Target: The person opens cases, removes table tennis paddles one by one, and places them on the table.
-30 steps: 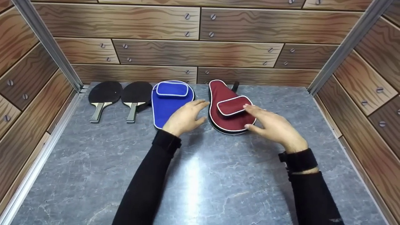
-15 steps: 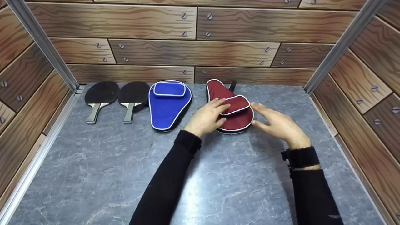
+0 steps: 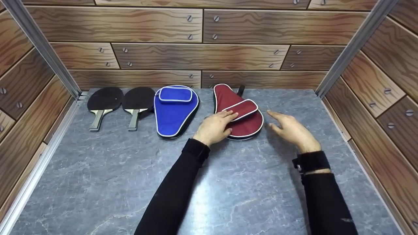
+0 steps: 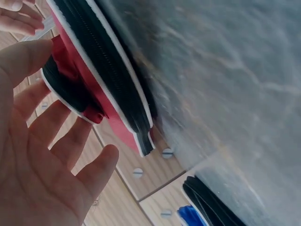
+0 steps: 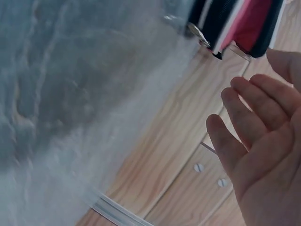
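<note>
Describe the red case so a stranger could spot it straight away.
Start at the grey table, along its far side by the wood-patterned wall. The rightmost thing lying there is the red case, with the left hand at its pocket. Unlike the blue case beside it, it has its wide end towards the person.

The head view looks forward and down from above the near side of the table [image 3: 248,182], at middle range, spanning both far corners and the wall [image 3: 160,26] beyond the far edge. The left wrist view sits close on the palm side of the left hand [image 3: 215,127], low and steeply rolled, facing the far edge past the red case [image 3: 243,123]. The right wrist view sits close to the right palm [image 5: 270,174], also rolled, facing the far edge near its right corner. All three share the red case; the head and left wrist views share the blue case [image 3: 173,114].
</note>
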`<action>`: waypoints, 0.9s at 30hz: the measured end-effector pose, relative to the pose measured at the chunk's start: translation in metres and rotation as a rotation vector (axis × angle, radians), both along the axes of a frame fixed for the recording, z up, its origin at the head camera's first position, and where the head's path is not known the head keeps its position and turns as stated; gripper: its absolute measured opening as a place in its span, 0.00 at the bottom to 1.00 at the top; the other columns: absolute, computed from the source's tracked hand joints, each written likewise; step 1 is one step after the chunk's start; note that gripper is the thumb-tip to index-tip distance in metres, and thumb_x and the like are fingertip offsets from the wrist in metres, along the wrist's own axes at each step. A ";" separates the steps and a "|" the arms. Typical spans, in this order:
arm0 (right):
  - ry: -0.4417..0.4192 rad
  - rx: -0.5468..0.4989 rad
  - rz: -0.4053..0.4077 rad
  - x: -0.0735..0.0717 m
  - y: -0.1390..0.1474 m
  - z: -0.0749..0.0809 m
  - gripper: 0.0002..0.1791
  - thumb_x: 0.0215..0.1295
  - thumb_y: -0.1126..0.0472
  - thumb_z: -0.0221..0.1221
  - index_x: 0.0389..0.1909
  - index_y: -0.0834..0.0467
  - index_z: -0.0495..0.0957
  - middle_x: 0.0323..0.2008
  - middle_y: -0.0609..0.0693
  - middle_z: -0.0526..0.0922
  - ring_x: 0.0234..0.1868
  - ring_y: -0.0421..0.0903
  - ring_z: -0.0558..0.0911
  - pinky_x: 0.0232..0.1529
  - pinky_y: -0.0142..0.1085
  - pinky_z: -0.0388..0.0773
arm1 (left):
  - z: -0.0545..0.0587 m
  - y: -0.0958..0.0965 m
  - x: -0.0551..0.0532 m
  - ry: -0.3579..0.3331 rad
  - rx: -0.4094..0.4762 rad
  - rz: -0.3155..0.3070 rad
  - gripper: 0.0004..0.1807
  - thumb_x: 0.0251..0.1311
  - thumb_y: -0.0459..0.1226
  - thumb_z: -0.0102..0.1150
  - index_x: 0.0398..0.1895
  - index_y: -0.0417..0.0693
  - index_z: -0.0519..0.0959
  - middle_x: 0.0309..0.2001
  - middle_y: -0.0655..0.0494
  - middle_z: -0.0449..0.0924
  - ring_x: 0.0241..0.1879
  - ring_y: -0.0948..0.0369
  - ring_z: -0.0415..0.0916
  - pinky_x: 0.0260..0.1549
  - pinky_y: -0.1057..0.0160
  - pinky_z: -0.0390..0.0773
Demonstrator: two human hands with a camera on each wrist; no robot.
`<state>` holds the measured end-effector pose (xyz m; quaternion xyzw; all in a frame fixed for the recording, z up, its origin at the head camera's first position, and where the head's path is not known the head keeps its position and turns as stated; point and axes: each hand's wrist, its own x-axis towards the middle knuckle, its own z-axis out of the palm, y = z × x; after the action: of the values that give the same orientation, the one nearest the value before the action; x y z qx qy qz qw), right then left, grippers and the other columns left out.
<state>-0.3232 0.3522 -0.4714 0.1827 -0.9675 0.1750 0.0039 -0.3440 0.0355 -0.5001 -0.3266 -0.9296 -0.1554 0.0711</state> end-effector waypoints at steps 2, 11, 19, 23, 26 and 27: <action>-0.007 -0.013 -0.017 -0.002 -0.001 -0.005 0.32 0.79 0.58 0.56 0.79 0.62 0.64 0.76 0.64 0.71 0.77 0.65 0.71 0.80 0.60 0.63 | 0.000 -0.001 0.000 -0.003 0.007 0.000 0.35 0.70 0.44 0.62 0.80 0.59 0.68 0.79 0.55 0.71 0.79 0.56 0.67 0.78 0.53 0.70; -0.040 -0.045 -0.024 -0.009 -0.010 -0.022 0.32 0.77 0.63 0.56 0.79 0.62 0.65 0.74 0.66 0.74 0.75 0.65 0.74 0.78 0.60 0.68 | 0.009 -0.002 0.005 -0.016 -0.012 0.001 0.33 0.69 0.44 0.62 0.78 0.61 0.71 0.75 0.60 0.75 0.75 0.59 0.73 0.73 0.54 0.76; -0.021 -0.033 -0.007 -0.009 -0.015 -0.025 0.28 0.77 0.64 0.57 0.76 0.62 0.70 0.67 0.65 0.81 0.69 0.64 0.80 0.72 0.59 0.75 | 0.023 0.004 0.016 0.015 -0.066 -0.006 0.24 0.67 0.49 0.65 0.66 0.61 0.78 0.63 0.60 0.85 0.61 0.55 0.84 0.56 0.49 0.85; -0.031 -0.022 0.008 -0.008 -0.016 -0.022 0.28 0.73 0.66 0.60 0.73 0.62 0.74 0.61 0.64 0.86 0.64 0.62 0.84 0.68 0.59 0.79 | 0.028 0.007 0.020 0.039 -0.091 -0.010 0.23 0.61 0.53 0.70 0.58 0.61 0.80 0.53 0.63 0.86 0.53 0.56 0.87 0.51 0.50 0.86; -0.049 -0.018 0.015 -0.007 -0.017 -0.021 0.27 0.71 0.67 0.62 0.70 0.61 0.76 0.57 0.62 0.88 0.60 0.62 0.86 0.65 0.58 0.81 | 0.030 0.008 0.022 0.050 -0.104 -0.019 0.26 0.58 0.56 0.72 0.58 0.62 0.80 0.51 0.65 0.87 0.51 0.57 0.86 0.51 0.52 0.86; -0.056 -0.022 0.016 -0.007 -0.018 -0.021 0.26 0.71 0.67 0.62 0.70 0.62 0.76 0.55 0.62 0.89 0.59 0.61 0.87 0.65 0.58 0.81 | 0.030 0.009 0.022 0.057 -0.112 -0.023 0.28 0.58 0.58 0.72 0.60 0.63 0.80 0.52 0.65 0.87 0.52 0.57 0.85 0.53 0.52 0.85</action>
<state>-0.3306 0.3346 -0.4922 0.1855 -0.9637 0.1907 -0.0224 -0.3220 0.0446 -0.4703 -0.3452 -0.9305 -0.0945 0.0775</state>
